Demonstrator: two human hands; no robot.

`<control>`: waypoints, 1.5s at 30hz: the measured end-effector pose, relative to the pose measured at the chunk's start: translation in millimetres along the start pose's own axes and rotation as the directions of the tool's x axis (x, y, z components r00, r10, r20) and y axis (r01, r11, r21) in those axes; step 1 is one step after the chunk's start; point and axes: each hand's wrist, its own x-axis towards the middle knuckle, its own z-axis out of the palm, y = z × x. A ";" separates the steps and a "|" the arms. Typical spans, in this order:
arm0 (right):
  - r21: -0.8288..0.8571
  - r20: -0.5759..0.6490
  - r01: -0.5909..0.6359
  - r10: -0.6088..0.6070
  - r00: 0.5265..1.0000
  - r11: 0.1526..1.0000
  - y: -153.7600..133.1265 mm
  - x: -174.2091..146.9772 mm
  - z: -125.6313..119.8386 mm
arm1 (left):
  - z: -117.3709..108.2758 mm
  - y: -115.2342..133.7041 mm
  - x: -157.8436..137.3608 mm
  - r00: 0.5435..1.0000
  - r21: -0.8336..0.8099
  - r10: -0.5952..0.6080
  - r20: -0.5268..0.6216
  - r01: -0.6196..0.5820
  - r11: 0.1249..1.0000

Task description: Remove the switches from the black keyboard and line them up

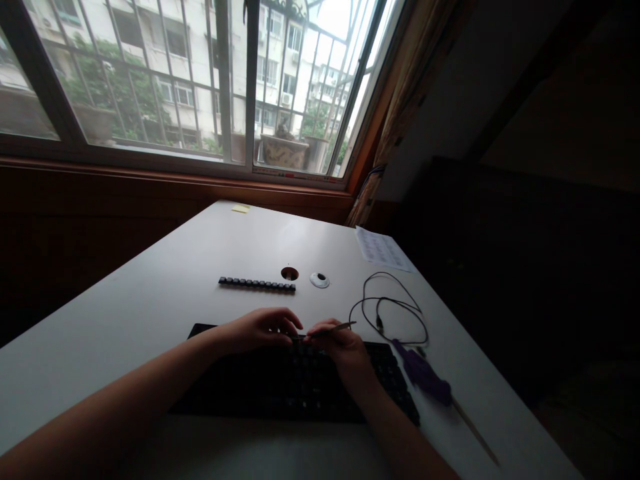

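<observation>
A black keyboard (240,383) lies on the white desk beneath both my hands. My right hand (345,347) pinches a slim tool (340,327) that looks like tweezers; one end sticks out to the right past the knuckles, while the other points toward my left fingers. Over the keyboard's far edge, my left hand (267,328) is curled, with thumb and fingertips close to the tool's near end. Whatever lies between those fingertips is too small and dark to make out. Beyond the hands sits a straight row of black keycaps (257,285).
Behind the keyboard are a round desk hole (289,274) and its ring-shaped cover (320,280). A thin black cable (379,299) loops at the right, near a purple duster (425,375) with a wooden stick. A printed sheet (384,249) and a yellow note (241,209) lie farther back.
</observation>
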 end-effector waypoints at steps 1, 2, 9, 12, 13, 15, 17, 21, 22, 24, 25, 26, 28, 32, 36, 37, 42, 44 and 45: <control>0.005 -0.003 -0.005 0.005 1.000 1.000 -0.4 -0.2 0.2 | -0.1 0.3 -0.2 1.000 0.007 0.003 0.002 -0.003 1.000; 0.004 -0.009 -0.010 0.010 1.000 1.000 -0.9 -0.3 0.3 | -0.3 0.4 -0.4 1.000 0.010 0.007 0.003 -0.008 1.000; 0.087 -0.104 -0.077 0.086 0.991 0.993 1.3 1.1 -5.2 | 1.0 1.7 -0.7 0.998 0.017 0.005 0.058 -0.006 1.000; 0.156 -0.189 -0.114 0.143 0.971 0.981 6.2 1.7 -10.0 | 1.1 0.0 0.9 1.000 -0.009 -0.001 0.027 0.002 1.000; 0.153 -0.194 -0.120 0.149 0.970 0.981 7.8 1.5 -11.0 | 0.6 -1.6 1.8 1.000 -0.037 -0.004 0.000 0.004 0.999; 0.119 -0.186 -0.116 0.137 0.973 0.986 10.2 0.3 -11.6 | -0.9 -5.4 3.8 0.998 -0.094 -0.011 -0.054 0.006 0.996; 0.071 -0.189 -0.093 0.105 0.976 0.993 11.1 -1.3 -10.7 | -2.6 -8.7 5.5 0.996 -0.130 -0.020 -0.089 0.009 0.991; -0.002 -0.230 -0.027 0.026 0.973 1.000 8.3 -2.8 -7.2 | -4.0 -10.4 6.8 0.993 -0.172 -0.038 -0.114 0.018 0.985; -0.010 -0.243 -0.012 0.010 0.970 1.000 6.9 -2.7 -6.4 | -4.0 -10.1 6.9 0.992 -0.183 -0.045 -0.115 0.023 0.983; -0.014 -0.265 0.011 -0.014 0.964 1.000 4.5 -2.4 -5.4 | -3.7 -9.7 7.1 0.992 -0.204 -0.055 -0.116 0.030 0.978; -0.010 -0.272 0.018 -0.020 0.962 1.000 3.6 -2.3 -5.1 | -3.5 -9.4 7.4 0.992 -0.214 -0.057 -0.116 0.031 0.976; -0.002 -0.275 0.021 -0.021 0.961 1.000 3.2 -2.3 -5.0 | -3.2 -8.9 7.6 0.991 -0.221 -0.057 -0.117 0.030 0.975; 0.020 -0.272 0.022 -0.016 0.962 1.000 3.4 -2.7 -4.8 | -2.4 -7.3 7.9 0.991 -0.230 -0.055 -0.120 0.026 0.973; 0.089 -0.256 0.042 -0.018 0.966 0.995 6.7 -4.0 -4.1 | -1.0 -2.1 7.2 0.989 -0.220 -0.062 -0.132 0.032 0.975; 0.139 -0.203 0.024 0.005 0.979 0.990 7.2 -6.4 -3.5 | -1.2 -2.2 5.7 0.989 -0.198 -0.056 -0.140 0.027 0.980; 0.126 -0.187 0.012 0.012 0.982 0.992 6.4 -7.1 -3.7 | -1.5 -3.5 5.4 0.989 -0.197 -0.053 -0.140 0.025 0.980; -0.140 -0.140 -0.037 0.018 0.990 0.989 1.4 -8.7 -4.4 | -2.7 -12.4 6.0 0.980 -0.128 -0.072 -0.185 0.048 0.991; -0.240 -0.117 -0.070 0.043 0.992 0.968 0.8 -7.4 -3.2 | -2.7 -15.6 6.8 0.980 -0.085 -0.064 -0.188 0.049 0.995; -0.287 -0.109 -0.079 0.050 0.993 0.955 0.8 -6.5 -2.3 | -2.6 -17.0 7.1 0.982 -0.064 -0.052 -0.184 0.041 0.997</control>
